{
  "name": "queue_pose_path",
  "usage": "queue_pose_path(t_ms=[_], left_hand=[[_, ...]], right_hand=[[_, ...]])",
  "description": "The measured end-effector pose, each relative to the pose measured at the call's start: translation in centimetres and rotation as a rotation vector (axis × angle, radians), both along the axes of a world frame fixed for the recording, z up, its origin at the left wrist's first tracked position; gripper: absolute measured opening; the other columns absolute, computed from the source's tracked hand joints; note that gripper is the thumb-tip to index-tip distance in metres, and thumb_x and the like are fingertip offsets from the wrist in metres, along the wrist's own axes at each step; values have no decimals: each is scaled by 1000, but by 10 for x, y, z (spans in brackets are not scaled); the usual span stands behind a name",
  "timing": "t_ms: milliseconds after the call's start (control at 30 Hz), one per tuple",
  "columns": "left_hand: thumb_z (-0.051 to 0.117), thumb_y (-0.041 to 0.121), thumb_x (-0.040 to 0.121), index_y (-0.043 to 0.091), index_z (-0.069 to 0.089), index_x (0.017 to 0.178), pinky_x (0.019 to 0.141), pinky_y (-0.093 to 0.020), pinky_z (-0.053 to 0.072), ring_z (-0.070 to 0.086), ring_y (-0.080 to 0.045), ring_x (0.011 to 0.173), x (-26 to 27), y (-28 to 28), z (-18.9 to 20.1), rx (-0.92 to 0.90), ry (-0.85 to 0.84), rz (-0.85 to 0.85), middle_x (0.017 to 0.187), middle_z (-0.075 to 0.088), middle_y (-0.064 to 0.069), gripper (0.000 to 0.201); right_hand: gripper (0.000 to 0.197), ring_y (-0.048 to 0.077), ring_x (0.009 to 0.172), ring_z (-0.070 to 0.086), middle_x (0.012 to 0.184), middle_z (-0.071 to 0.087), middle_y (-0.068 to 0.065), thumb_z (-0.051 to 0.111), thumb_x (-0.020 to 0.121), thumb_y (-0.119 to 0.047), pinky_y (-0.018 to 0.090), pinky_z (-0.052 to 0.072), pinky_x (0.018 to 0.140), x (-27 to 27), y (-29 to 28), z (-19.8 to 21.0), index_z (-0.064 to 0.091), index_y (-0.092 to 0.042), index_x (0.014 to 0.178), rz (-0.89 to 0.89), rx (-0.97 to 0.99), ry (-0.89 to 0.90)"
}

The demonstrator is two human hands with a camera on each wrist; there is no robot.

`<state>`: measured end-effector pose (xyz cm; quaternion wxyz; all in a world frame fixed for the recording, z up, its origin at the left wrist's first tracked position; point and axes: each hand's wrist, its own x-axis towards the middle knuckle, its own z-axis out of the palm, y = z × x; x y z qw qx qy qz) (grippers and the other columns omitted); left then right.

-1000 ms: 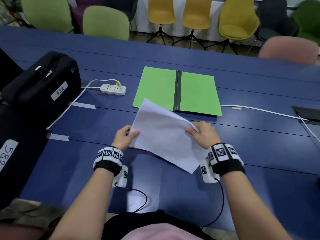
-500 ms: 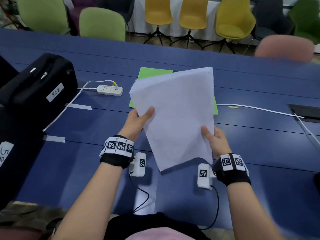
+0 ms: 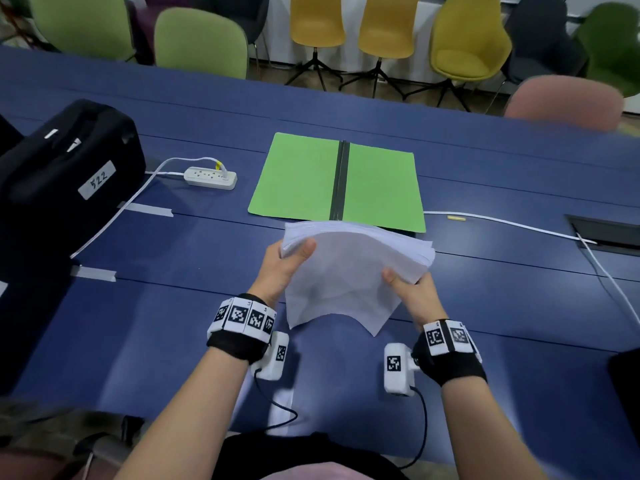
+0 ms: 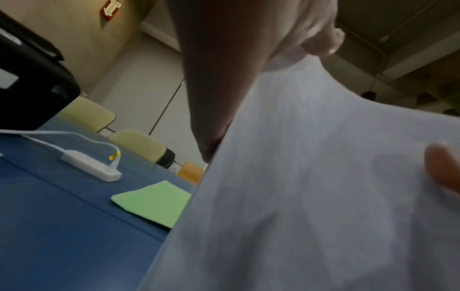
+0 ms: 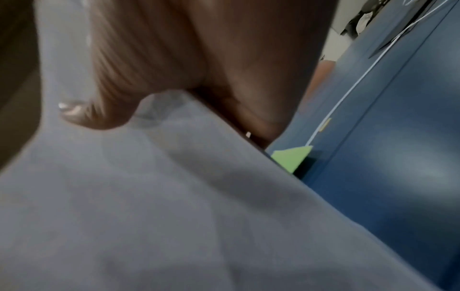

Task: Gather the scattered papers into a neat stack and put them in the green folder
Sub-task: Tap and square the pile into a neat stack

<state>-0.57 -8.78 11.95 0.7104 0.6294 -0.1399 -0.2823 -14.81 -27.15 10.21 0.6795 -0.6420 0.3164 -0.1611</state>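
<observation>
A stack of white papers is held above the blue table, just in front of the open green folder. My left hand grips the stack's left side, thumb on top. My right hand grips its right side the same way. The sheets bow upward in the middle and their far edges fan slightly. In the left wrist view the papers fill the frame beside the folder's corner. The right wrist view shows my thumb pressing the papers, with a sliver of folder beyond.
A black case labelled 522 sits at the left. A white power strip lies left of the folder, its cable running to the case. Another white cable leads right to a table socket hatch. Chairs line the far edge.
The stack was picked up from the table, stood upright in front of the folder, and has now dropped lower and tilted nearly flat, uncovering the folder. Both hands keep their grip.
</observation>
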Motion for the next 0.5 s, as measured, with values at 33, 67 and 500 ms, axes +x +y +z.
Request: queue_pose_path(t_ms=[33,67,500], left_hand=[[65,61,69,15,60,72,62,-22,45,59,-15,66,1,-2,2,-5,8,35,69,61,0,46],[63,66,69,16,49,64,59,-25,36,46,-16,62,1,-4,6,-9,20,83,64,48,-7,52],[58,49,73,20,39,57,47,-10,35,44,3,43,-9,-17,13,41,-91,201,42,47,14,38]], right_hand=[[59,11,84,69,96,71,7,80,61,-55,31,53,83,1,-3,7,64,-9,95,-14,-14,-7],[74,11,78,68,88,72,3,78,51,-68,28,54,78,2,-4,15,65,-8,92,-28,-23,-44],[17,-11,58,61,62,69,-17,69,83,-9,10,49,60,7,-3,23,66,-24,75,64,-147,-128]])
